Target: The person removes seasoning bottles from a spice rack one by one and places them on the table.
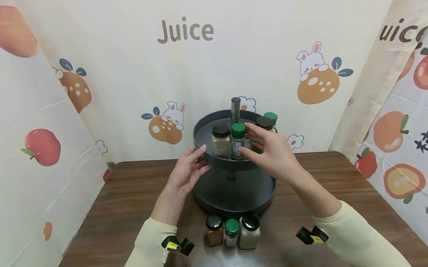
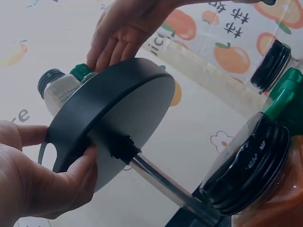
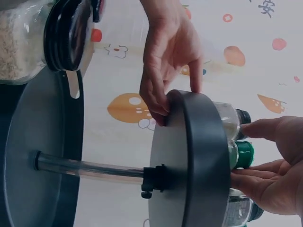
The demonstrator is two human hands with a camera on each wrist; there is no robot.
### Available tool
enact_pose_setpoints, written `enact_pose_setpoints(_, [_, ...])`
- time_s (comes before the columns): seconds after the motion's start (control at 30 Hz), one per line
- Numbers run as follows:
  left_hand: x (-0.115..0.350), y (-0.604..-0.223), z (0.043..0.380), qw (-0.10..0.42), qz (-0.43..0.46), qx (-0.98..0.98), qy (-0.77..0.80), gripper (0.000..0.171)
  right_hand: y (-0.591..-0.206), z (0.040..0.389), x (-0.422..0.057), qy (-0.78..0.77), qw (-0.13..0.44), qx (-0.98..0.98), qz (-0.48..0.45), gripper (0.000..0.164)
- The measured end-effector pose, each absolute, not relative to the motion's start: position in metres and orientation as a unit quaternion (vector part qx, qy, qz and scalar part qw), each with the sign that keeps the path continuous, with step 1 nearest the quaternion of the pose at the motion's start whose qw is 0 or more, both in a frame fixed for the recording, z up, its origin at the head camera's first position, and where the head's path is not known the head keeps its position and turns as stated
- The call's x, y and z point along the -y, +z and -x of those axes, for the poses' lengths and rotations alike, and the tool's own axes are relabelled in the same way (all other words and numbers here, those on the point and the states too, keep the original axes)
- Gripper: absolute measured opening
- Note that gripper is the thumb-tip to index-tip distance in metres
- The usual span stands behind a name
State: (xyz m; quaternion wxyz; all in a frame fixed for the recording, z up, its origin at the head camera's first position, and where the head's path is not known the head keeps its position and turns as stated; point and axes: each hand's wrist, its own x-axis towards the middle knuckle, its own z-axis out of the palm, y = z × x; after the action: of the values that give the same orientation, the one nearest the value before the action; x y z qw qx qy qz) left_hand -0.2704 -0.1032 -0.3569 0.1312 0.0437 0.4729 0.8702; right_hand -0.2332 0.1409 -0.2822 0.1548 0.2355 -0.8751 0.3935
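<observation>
"Where's the green-capped spice jar (image 1: 237,142)?"

"Upright on the upper tray (image 1: 235,164), between the thumb and fingers of the right grip (image 1: 273,152)."

"Is it held?"

"I'd say not squeezed. In the right wrist view the thumb and fingers stand parted wider than the cap; whether a fingertip brushes the jar, I can't tell."

"How would it handle?"

"Light and stiff, I'd guess, with a smooth clear body that could slip, and could crack if it's glass. I'd take it round the body just below the cap, thumb on the near side. Mind the black-capped jar (image 1: 221,143) just beyond it, on the side towards the left grip (image 1: 187,172); there's little finger room there."

"And that left grip?"

"Closed on the tray's rim, which it pinches between thumb and fingers. That seems a sensible hold, since the tray may turn or tip if nudged."

"What else is around?"

"The lower tray (image 1: 237,206) sits beneath both grips. Nearer the person, below the grips, a brown-filled jar (image 1: 215,234), a second green-capped jar (image 1: 231,236) and a pale-filled jar (image 1: 249,234) stand on the desk (image 1: 137,205). Beyond the grips hangs a fruit-printed cloth (image 1: 239,65)."
</observation>
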Motion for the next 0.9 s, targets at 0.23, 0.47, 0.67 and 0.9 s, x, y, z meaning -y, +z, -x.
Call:
enact_pose_setpoints(0.23, [0.104, -0.357, 0.271, 0.139, -0.051, -0.474, 0.868, 0.061, -0.284, 0.242, -0.132, 0.38, 0.173, 0.881, -0.221, 0.068])
enact_pose_setpoints(0.47, [0.104, -0.356, 0.271, 0.137, -0.053, -0.474, 0.868, 0.06, -0.282, 0.247, -0.126, 0.373, 0.161, 0.885, -0.227, 0.071])
enact_pose_setpoints(0.67, [0.104, -0.357, 0.272, 0.135, -0.05, -0.474, 0.869, 0.058, -0.283, 0.251, -0.122, 0.392, 0.15, 0.874, -0.245, 0.069])
enact_pose_setpoints(0.9, [0.103, -0.357, 0.272, 0.132, -0.054, -0.479, 0.866, 0.058, -0.283, 0.258, -0.12, 0.41, 0.133, 0.868, -0.246, 0.066])
